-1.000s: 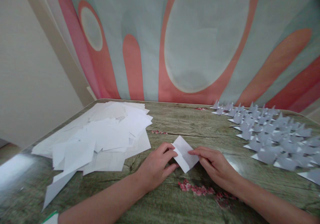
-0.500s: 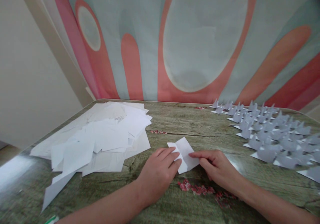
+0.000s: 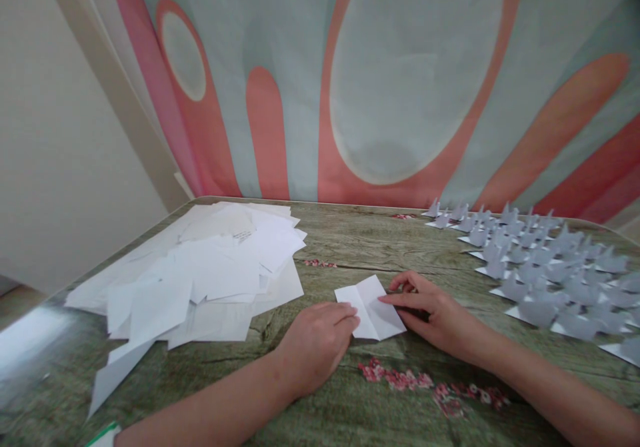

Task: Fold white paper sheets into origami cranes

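Note:
A small white sheet of paper point(image 3: 383, 314) with a crease down its middle lies on the table before me, its two halves spread apart. At its left edge, my left hand point(image 3: 317, 347) has its fingers together and bent over the paper, holding it; the thumb is hidden. My right hand point(image 3: 433, 314) is at the right edge with fingers apart. One fingertip rests on top of the paper, and the thumb is near its lower right side.
A spread heap of white paper sheets point(image 3: 220, 267) covers the table's left side. Rows of folded white paper figures point(image 3: 545, 260) stand at the right. The wood-patterned table point(image 3: 350, 234) bears printed pink blossoms point(image 3: 395, 375). Behind it hangs a patterned cloth point(image 3: 300, 100).
The creased paper has opened out wider and flatter. My right hand's fingers have spread from a pointing shape, while my left hand stays at the left edge. The view has shifted slightly.

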